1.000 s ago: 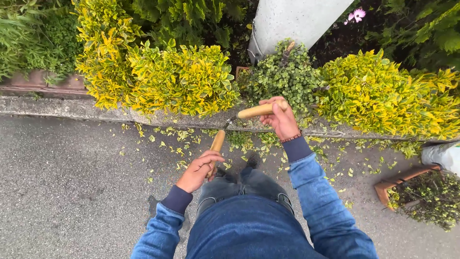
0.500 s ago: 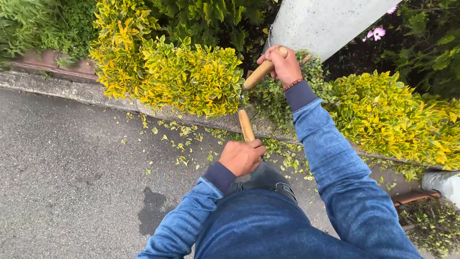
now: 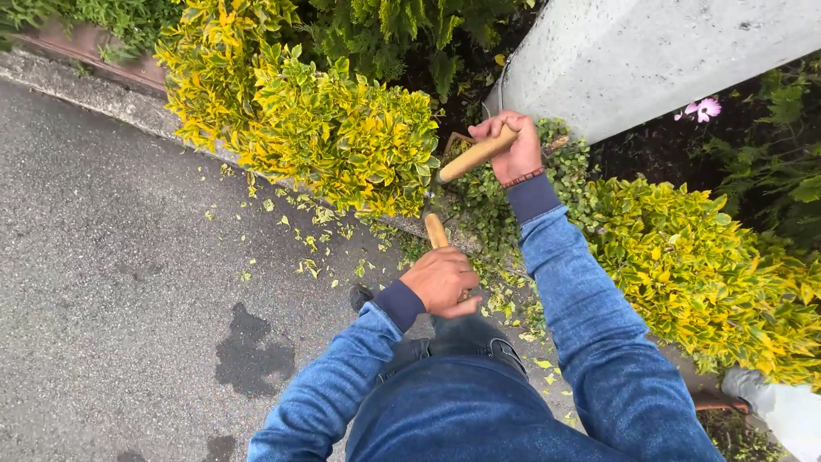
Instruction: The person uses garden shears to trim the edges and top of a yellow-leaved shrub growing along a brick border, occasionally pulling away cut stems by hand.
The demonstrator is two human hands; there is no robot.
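Wooden handles of the hedge shears (image 3: 440, 195) are gripped by the left hand (image 3: 443, 281) and right hand (image 3: 510, 147), blades hidden beside the yellow-green shrub (image 3: 342, 137). Clippings (image 3: 312, 231) are scattered on the asphalt (image 3: 111, 257); trimming seems partly done.

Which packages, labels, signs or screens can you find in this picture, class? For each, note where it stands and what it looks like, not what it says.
No labels, signs or screens are in view.
The only possible package is a pale grey-white bag at the bottom right corner, beside the yellow-green shrub; it is cut off by the edge, so its kind cannot be told.
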